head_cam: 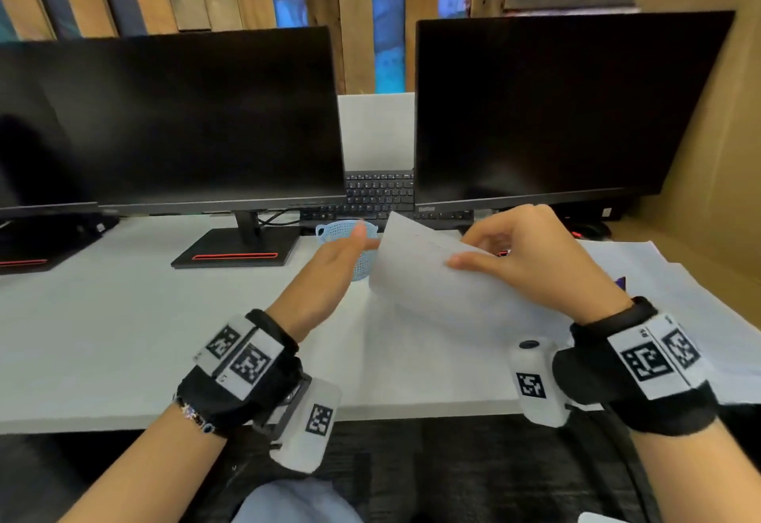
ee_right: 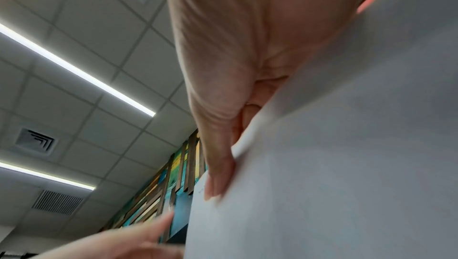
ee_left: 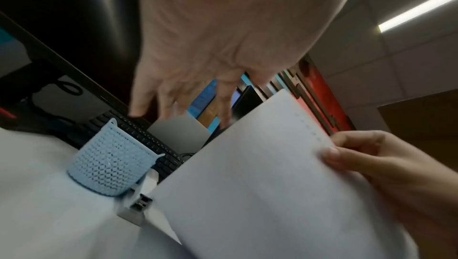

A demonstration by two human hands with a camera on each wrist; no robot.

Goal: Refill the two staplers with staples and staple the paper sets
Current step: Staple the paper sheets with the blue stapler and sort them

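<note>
Basket (ee_left: 112,162) beside stapler (ee_left: 138,202); right hand (head_cam: 535,259) pinches paper (head_cam: 444,292).

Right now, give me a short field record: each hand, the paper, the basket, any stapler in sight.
left hand: open, fingers straight, reaching toward the lifted sheet
right hand: pinches the sheet's upper edge
paper sheet: raised off the desk, tilted
other papers: flat on the desk, at right
blue mesh basket: upright on the desk, before the keyboard
stapler: small grey object beside the basket, likely one; blurred
</note>
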